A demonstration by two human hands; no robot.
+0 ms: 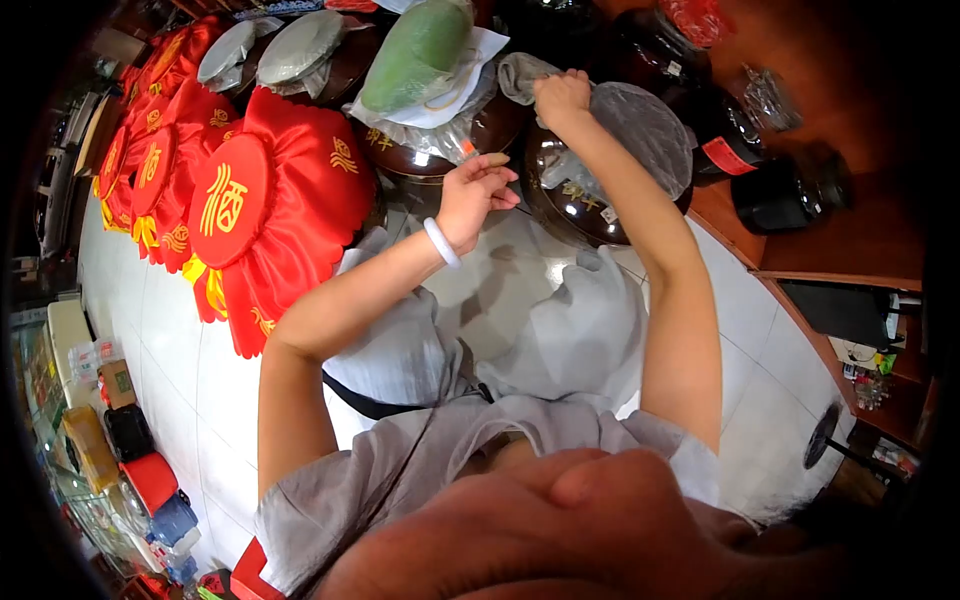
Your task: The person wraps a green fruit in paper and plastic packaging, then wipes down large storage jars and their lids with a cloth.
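Note:
My right hand (562,97) is closed on a grey cloth (524,76) at the far rim of a dark brown glazed jar (570,205). Clear plastic film covers the round top (645,130) of this jar, and my right forearm passes over it. My left hand (480,195), with a pale bangle at its wrist, hovers in front of the neighbouring brown jar (495,125). Its fingers are loosely bent and apart, with nothing visible in them. On that neighbouring jar lie a white sheet (480,65) and a large green plastic-wrapped bundle (418,55).
Several jars under red cloth covers (300,180) with gold characters stand on the left. Dark glass jars (785,195) line a wooden shelf (840,250) on the right. A small fan (822,436) is at lower right. Boxes and bottles crowd the far left.

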